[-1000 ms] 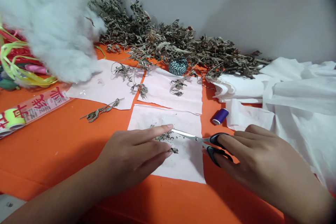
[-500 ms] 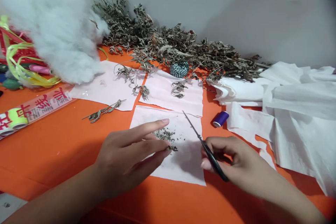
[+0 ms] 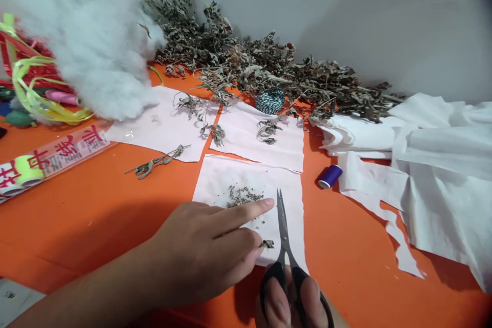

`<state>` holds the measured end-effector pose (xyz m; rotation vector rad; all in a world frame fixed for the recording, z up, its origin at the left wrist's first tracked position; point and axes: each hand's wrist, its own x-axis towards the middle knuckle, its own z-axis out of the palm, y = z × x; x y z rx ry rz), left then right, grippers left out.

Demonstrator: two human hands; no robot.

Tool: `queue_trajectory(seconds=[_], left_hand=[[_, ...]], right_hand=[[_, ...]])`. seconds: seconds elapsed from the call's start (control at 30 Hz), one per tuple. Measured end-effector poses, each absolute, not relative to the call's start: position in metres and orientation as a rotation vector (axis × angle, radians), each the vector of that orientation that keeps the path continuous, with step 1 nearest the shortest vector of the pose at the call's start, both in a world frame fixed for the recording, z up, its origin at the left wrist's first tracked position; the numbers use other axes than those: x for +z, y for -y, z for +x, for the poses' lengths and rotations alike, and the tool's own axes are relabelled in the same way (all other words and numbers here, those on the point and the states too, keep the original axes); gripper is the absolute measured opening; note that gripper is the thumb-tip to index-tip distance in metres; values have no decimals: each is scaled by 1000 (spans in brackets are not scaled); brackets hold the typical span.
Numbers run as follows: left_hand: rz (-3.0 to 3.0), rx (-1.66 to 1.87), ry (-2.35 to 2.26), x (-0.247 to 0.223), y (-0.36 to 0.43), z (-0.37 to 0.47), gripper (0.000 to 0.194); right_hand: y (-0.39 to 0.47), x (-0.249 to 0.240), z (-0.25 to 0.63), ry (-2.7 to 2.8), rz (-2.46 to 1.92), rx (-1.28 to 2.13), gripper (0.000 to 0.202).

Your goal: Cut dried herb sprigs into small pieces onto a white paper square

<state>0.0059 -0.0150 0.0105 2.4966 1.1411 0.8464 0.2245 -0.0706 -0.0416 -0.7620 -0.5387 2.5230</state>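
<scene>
Fingers and thumb of my left hand point(image 3: 215, 248) pinch a small dried leaf piece point(image 3: 268, 244), with the index finger stretched out above it. My right hand point(image 3: 288, 300) holds black-handled scissors point(image 3: 283, 236) through the finger loops. The blades point away from me, slightly parted, just right of my left fingertip. Beneath both hands lies a square of white cloth point(image 3: 286, 179). Chopped dried leaf bits point(image 3: 242, 196) are scattered on it, partly hidden by my left hand.
A heap of dried plant stems point(image 3: 261, 69) lies along the wall. White stuffing point(image 3: 96, 46) and yellow ribbon point(image 3: 23, 82) stand at left. Around the cloth are a dried sprig point(image 3: 157, 161), a ball of twine point(image 3: 270, 101), a purple thread spool point(image 3: 329, 176) and white fabric point(image 3: 442, 189).
My right hand has swung the scissors left and nearer to me, turning them upright in view with the blades slightly apart. My left hand, with the leaf piece, has shifted right and down.
</scene>
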Motion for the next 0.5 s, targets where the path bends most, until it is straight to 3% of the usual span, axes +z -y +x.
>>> queue_trajectory(seconds=[0.27, 0.5], left_hand=[[2523, 756, -1087, 7, 16, 6, 8], [2588, 467, -851, 13, 13, 11, 15]], right_hand=[[69, -35, 219, 309, -578, 2564, 62], [64, -36, 216, 367, -518, 2582, 60]])
